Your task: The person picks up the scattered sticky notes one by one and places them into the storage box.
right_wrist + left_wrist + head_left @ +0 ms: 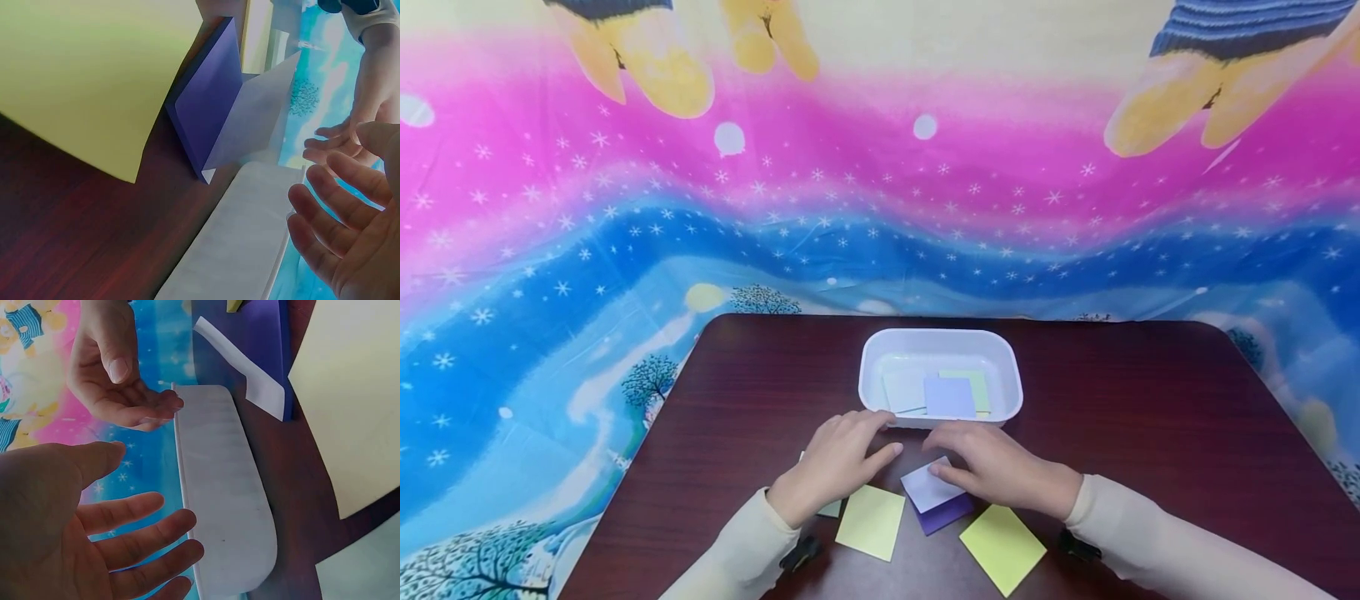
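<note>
Purple sticky notes (945, 514) are set, top sheet (923, 487) raised, between a pale-yellow note (871, 523) and a bright-yellow note (1003, 550), before a white plastic tub (940, 352); nothing is gripped by the relaxed left hand (838, 458) or right hand (996, 462).

The paper squares (870, 522) look matt, the plastic tub (936, 346) smooth.

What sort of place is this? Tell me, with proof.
Probably an indoor tabletop workspace: a dark reddish-brown, wood-grained table, a white, rounded-rectangular, plastic-looking tub containing pale paper squares, and a pink-and-blue snowflake-printed cloth backdrop behind.
</note>
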Available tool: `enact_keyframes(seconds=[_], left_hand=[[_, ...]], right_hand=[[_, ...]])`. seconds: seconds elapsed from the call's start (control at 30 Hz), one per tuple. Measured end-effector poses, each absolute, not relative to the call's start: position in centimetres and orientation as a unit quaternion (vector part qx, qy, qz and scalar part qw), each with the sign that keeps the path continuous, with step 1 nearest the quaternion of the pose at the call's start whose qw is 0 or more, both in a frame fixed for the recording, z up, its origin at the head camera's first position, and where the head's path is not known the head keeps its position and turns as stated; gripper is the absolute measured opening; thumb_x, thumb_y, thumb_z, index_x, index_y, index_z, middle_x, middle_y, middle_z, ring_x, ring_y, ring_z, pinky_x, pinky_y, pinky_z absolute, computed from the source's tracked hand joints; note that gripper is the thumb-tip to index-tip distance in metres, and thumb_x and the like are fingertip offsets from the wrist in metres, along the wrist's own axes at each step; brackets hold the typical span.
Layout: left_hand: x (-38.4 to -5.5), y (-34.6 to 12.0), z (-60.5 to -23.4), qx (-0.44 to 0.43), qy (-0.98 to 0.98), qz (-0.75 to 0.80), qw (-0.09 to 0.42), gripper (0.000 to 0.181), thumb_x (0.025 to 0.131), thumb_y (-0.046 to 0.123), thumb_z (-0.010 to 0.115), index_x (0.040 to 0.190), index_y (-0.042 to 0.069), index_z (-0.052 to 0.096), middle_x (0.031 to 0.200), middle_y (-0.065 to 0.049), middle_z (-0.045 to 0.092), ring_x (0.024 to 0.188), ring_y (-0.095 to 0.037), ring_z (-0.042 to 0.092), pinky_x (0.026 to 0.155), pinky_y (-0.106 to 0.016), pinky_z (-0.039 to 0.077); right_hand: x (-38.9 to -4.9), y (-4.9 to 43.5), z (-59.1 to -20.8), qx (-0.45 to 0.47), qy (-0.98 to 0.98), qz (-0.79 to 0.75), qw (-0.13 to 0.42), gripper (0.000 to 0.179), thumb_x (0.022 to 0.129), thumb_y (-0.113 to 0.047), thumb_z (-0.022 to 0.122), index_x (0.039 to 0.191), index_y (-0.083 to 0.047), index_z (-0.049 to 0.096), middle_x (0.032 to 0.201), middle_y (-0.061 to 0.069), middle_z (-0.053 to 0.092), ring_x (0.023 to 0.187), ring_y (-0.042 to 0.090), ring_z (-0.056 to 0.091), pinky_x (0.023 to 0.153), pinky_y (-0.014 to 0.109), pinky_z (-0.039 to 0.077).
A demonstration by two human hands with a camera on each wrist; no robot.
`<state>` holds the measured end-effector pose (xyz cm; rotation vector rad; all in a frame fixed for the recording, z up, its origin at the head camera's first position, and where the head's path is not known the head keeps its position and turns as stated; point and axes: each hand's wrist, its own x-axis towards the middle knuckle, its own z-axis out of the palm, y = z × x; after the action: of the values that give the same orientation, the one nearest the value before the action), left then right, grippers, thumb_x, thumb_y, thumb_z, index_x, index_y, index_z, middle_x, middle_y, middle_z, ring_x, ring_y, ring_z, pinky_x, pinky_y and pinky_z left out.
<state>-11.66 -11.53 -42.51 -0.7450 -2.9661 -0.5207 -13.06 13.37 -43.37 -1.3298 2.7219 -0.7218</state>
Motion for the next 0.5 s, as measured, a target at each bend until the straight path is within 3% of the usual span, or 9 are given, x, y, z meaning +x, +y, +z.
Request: enact_keyframes(seconds=[0.5], left_hand=[[-11.4,-13.1,-43.3,-0.215,-0.959,-0.184,0.003,0.042,0.097,0.042,0.065,0.13,0.016,0.066,0.125,-0.001,0.072,0.113,-0.023,0.069,0.094,-0.046,0.054]], right_hand=[[-12.7,12.7,-44.6,-0.446,0.865,-0.229,0.006,0.019,0.098,-0.024,0.066,0.113,-0.013,0.072,0.109,-0.007,0.071,0.103,0.008,0.066,0.09,0.032,0.055]])
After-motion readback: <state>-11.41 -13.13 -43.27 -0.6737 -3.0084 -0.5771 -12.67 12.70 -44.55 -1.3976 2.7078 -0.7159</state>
